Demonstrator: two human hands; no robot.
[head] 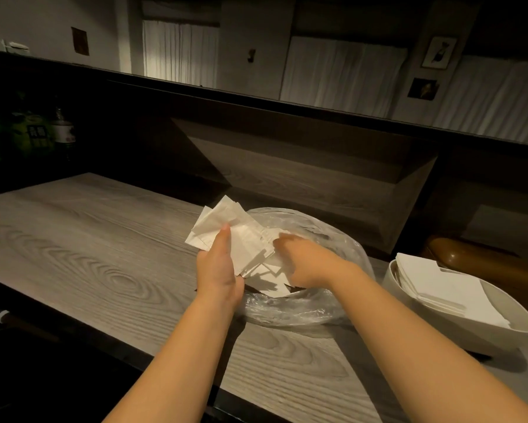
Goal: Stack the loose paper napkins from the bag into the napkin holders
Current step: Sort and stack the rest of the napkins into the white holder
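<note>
A fanned bunch of napkins (226, 233) is gripped by the left hand (218, 267), kept clear above the bag (317, 300) for squaring. Just right of it, the right hand (299, 264) is sunk among loose napkins; its finger state cannot be told. The holder (393, 282) is kept near, right of that hand.

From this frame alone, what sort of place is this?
Probably a restaurant or bar, seen from the counter. Signs: a raised ledge running along the counter's far side, bottles at the far left, and a holder filled with napkins, with more in a bag.
</note>
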